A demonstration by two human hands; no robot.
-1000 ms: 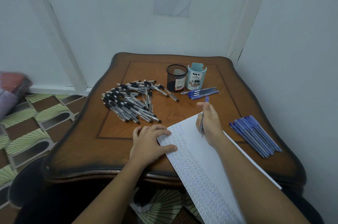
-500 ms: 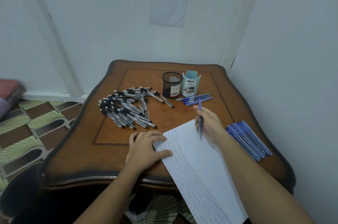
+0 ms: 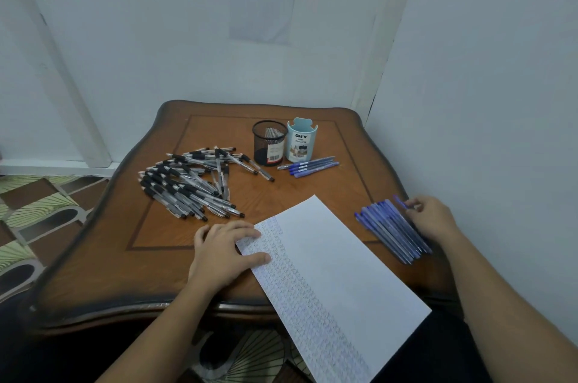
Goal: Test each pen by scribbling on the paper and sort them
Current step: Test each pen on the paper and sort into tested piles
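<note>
One blue pen [image 3: 400, 201], pinched in the right hand [image 3: 433, 220], should settle parallel against the row [image 3: 391, 231] right of the paper [image 3: 331, 257]; the left hand [image 3: 222, 252] lies flat, pinning it.

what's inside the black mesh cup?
Nothing sticks out above the rim of the black mesh cup; the far inner wall shows bare. The bottom is too dark to tell.

My left grip [image 3: 225, 252] is pressing flat on the paper [image 3: 337, 273] while my right grip [image 3: 433, 220] is pinching a blue pen [image 3: 399, 201] at the far edge of the blue pile [image 3: 387, 234].
</note>
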